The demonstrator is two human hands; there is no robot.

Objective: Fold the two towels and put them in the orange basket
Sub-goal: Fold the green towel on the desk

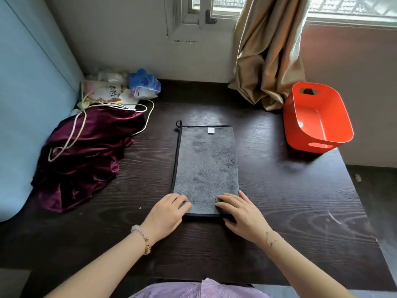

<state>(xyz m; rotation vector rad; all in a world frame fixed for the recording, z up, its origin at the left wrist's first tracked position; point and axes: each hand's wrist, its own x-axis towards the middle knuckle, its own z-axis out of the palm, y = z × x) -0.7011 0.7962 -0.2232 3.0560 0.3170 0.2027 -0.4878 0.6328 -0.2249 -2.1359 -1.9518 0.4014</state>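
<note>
Nearest: one lilac garment [193, 290] at the bottom edge of the view.

Hands, two. The left hand [166, 214] lies over the near left corner of the towel with its fingers bent and their tips on the pile; its thumb is hidden. The right hand [240, 214] lies over the near right corner, its fingers fairly straight on top and its thumb at the near hem. Whether either hand pinches the cloth or only rests on it cannot be told. Each wrist carries one bracelet: pale beads [141, 235] on the left, a thin chain [271, 241] on the right.

Grey towel [205, 166], one in view. It lies flat at the middle of the dark wood bench [290, 201] as a narrow rectangle, its long axis running straight away from the person. Black trim shows along the left, near and far edges. One hanging loop [178, 124] sits at the far left corner, and one white label [211, 130] on the far end.

Left of the towel and apart from it is one crumpled maroon cloth [86, 160], with one white cord [75, 125] trailing over it.

Orange basket [335, 108], one. It stands at the far right of the bench, well apart from the towel. It tilts toward the person, and a handle slot shows at each end.

Far left corner: one book [101, 93] and one blue packet [144, 82].

Farthest: one tan curtain [268, 50], bunched beside the basket, and one window [214, 7].
</note>
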